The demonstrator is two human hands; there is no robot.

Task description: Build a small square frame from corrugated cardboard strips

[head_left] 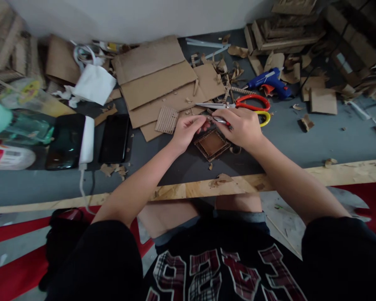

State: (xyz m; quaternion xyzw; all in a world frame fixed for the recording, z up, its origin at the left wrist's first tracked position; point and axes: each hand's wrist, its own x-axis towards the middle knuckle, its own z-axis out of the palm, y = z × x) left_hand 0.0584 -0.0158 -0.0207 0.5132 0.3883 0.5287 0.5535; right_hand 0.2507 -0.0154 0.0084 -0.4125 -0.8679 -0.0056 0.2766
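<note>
My left hand [189, 130] is closed in a pinch, its fingertips close to those of my right hand. What it pinches is too small to make out. My right hand [242, 127] is wrapped round a small metal tool [219, 120] with a bit of red on it; most of the tool is hidden by the fingers. Just below both hands, a small square cardboard frame [212, 145] with layered corrugated edges lies on the grey table. Behind the right hand rest scissors [253, 100] with red and yellow handles. A ribbed cardboard piece [167, 119] lies beside my left hand.
Flat cardboard sheets [156, 83] lie behind the hands. A blue glue gun [271, 81] is at the right, among cardboard scraps. A black phone [114, 138], a white power adapter [87, 140] and bottles stand left. Stacked cardboard [285, 33] fills the back right. The table's wooden edge [188, 190] runs in front.
</note>
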